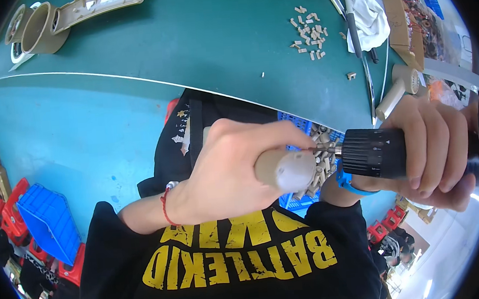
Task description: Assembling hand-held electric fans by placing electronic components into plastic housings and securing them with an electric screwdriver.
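My left hand (224,173) is closed around a beige-grey cylindrical plastic part (285,169), held in front of my chest. My right hand (434,152) grips a black electric screwdriver (373,152) that points left, with its metal bit against the end of the part. Under both hands sits a blue crate (299,124) with several small beige pieces in it, mostly hidden by my hands. A red string is tied round my left wrist (165,204), and a blue band (347,183) is on the right one.
A green table (187,42) carries a heap of small beige pieces (309,33), beige plastic housings and a tape roll (42,27), a white cloth (366,18) and a cardboard box (403,27). Blue and red bins (47,218) stand on the teal floor at left.
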A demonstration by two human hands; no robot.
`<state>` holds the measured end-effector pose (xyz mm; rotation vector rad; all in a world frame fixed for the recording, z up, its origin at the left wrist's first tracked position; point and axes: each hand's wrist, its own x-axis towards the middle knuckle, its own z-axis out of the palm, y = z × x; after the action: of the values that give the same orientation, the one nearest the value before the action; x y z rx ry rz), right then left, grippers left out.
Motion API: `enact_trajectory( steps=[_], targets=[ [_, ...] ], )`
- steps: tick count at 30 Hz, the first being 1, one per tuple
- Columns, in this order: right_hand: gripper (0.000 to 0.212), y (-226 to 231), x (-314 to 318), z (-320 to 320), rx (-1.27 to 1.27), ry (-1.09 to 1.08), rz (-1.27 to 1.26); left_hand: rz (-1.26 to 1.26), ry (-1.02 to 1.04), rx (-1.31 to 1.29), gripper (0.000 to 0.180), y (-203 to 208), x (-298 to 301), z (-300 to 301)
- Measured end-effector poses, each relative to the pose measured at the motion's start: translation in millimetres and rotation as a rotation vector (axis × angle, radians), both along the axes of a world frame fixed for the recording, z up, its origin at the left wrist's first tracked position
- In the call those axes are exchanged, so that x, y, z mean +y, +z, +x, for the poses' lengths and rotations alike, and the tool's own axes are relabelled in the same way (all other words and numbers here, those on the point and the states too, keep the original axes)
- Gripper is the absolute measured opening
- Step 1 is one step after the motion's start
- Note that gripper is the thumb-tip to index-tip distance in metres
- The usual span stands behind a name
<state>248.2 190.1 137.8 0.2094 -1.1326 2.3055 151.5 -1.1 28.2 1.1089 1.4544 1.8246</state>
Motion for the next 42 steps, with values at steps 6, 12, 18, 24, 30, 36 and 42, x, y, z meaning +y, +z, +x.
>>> enact_trajectory(
  steps=[6,12,18,24,30,36,42],
  targets=[
    [0.022,0.4,-5.2,9.3,0.153,0.008,-0.075,-0.207,-0.121,-0.158,0.025,6.3,-6.2,-10.1],
    [0.021,7.3,-1.8,46.0,0.194,-0.338,-0.154,-0.236,-0.026,0.166,0.023,6.1,-2.3,-3.1],
    [0.023,-1.9,-7.5,24.5,0.242,-0.084,-0.072,-0.288,-0.015,0.291,0.023,8.3,-1.9,-2.5],
    [0.021,-1.2,10.8,42.1,0.145,0.011,0.018,-0.253,-0.024,0.296,0.025,5.6,-1.0,-0.7],
    [0.022,0.0,15.0,62.7,0.096,-0.066,0.039,-0.314,-0.123,0.276,0.028,5.4,-1.7,3.3],
    [0.026,4.7,13.7,80.5,0.058,-0.194,0.048,-0.327,-0.185,0.226,0.028,8.6,-3.3,5.4],
    [0.033,7.5,12.4,86.6,0.035,-0.32,0.058,-0.33,-0.195,0.207,0.027,7.5,-4.9,4.8]
  ],
)
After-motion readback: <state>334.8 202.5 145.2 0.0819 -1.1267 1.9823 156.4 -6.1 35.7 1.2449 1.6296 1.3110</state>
